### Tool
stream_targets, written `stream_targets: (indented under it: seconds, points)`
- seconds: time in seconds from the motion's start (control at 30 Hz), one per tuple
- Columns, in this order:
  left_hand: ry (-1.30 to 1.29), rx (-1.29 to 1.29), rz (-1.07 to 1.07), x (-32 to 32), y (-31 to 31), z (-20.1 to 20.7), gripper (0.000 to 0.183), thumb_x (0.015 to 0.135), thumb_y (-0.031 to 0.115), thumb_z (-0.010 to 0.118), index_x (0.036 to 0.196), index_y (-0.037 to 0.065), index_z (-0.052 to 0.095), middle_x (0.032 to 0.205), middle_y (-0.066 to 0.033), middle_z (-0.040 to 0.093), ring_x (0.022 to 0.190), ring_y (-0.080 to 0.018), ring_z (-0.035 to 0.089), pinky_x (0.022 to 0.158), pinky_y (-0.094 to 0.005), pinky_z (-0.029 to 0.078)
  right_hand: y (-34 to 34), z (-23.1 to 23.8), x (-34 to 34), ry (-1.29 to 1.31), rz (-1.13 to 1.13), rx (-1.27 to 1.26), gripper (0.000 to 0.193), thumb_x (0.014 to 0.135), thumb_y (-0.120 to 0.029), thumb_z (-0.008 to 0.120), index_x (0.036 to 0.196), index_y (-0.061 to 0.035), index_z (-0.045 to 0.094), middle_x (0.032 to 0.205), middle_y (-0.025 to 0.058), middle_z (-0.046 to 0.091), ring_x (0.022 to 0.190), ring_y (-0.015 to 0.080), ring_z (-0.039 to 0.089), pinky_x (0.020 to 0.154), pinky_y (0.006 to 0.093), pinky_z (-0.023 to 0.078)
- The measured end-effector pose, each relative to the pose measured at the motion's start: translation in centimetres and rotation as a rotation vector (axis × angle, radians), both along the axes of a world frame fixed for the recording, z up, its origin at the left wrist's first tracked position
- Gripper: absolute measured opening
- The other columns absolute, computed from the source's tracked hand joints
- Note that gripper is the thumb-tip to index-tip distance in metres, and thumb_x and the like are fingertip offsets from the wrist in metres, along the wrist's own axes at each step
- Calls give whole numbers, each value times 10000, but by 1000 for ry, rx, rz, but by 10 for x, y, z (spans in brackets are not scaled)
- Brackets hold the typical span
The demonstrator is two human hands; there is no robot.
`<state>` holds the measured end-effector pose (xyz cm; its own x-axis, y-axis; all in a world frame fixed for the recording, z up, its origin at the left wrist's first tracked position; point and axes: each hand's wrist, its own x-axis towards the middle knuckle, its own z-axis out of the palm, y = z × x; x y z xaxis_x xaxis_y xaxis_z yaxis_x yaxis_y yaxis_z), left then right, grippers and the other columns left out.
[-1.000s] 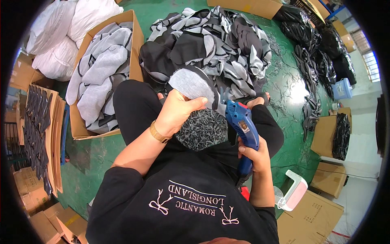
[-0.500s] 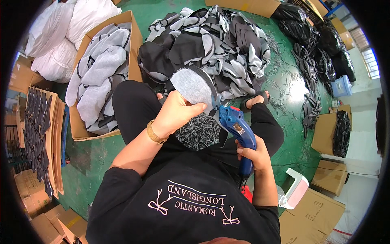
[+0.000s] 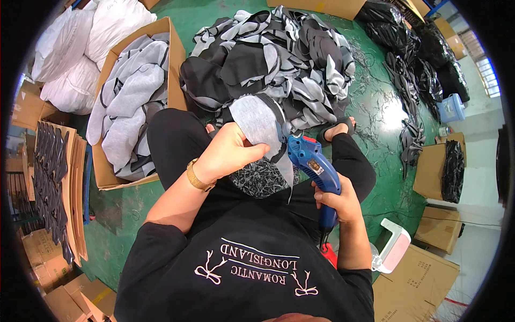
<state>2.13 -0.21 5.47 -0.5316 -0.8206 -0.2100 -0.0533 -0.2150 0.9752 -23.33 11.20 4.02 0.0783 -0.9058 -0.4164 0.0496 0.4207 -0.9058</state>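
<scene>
In my right hand (image 3: 340,197) is a blue pair of electric scissors (image 3: 312,161), its cord running down from the handle end. The cutting head meets the right edge of a grey fabric piece (image 3: 256,119) with black edging. My left hand (image 3: 232,153) pinches that piece between thumb and fingers, from its lower left side. A thin strip of fabric (image 3: 287,170) dangles beside the cutting head. Below it, between my legs, lies a heap of narrow black and grey trimmings (image 3: 260,180).
Ahead is a large pile of grey and black fabric pieces (image 3: 268,59). At left, a cardboard box (image 3: 177,70) holds more grey pieces, near white sacks (image 3: 72,88). Black bags (image 3: 429,70), a blue bucket (image 3: 451,109), cartons (image 3: 437,229) and a pink-and-white object (image 3: 393,249) stand right.
The fabric piece has shifted slightly right and down along the scissors. A thin strip now hangs lower from its edge. Both hands keep their hold.
</scene>
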Motion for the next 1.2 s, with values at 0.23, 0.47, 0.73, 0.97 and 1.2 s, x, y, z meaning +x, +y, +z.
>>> stream_targets:
  seconds: [0.23,0.47,0.73,0.97,1.2]
  points:
    - [147,-150,-178,-5,1,-31,267,810,-1,612,1077,-5,622,949,-6,647,822,-67,579,721,-236,477,-18,1,11,-87,-92,-89,370,654,-108,687,970,47,573,744,66,569,580,146,562,530,269,469]
    - [238,-8,-293,-22,15,-35,378,833,-3,610,1207,2,551,1078,-20,632,974,-82,566,854,-269,463,-53,5,26,157,-157,-324,429,672,-130,795,1020,-7,576,821,7,595,716,82,547,651,231,454]
    - [491,391,155,-33,0,-35,254,872,129,662,1096,24,607,1020,-27,648,897,-114,611,789,-256,483,-56,-6,35,102,-88,-306,351,680,-79,752,980,-11,583,777,7,583,675,90,550,623,241,455]
    - [531,209,186,-25,-16,-31,287,863,82,664,1128,12,579,1038,-36,646,922,-120,615,829,-271,491,-31,-21,-2,-188,-106,-165,413,654,-270,693,903,25,545,710,80,531,650,181,543,628,309,452]
    - [563,225,155,-22,-17,-27,324,855,60,667,1158,9,565,1065,-40,640,937,-115,609,844,-280,488,-20,-27,-2,-228,-84,-93,412,625,-269,710,847,28,530,683,79,499,608,174,511,576,304,447]
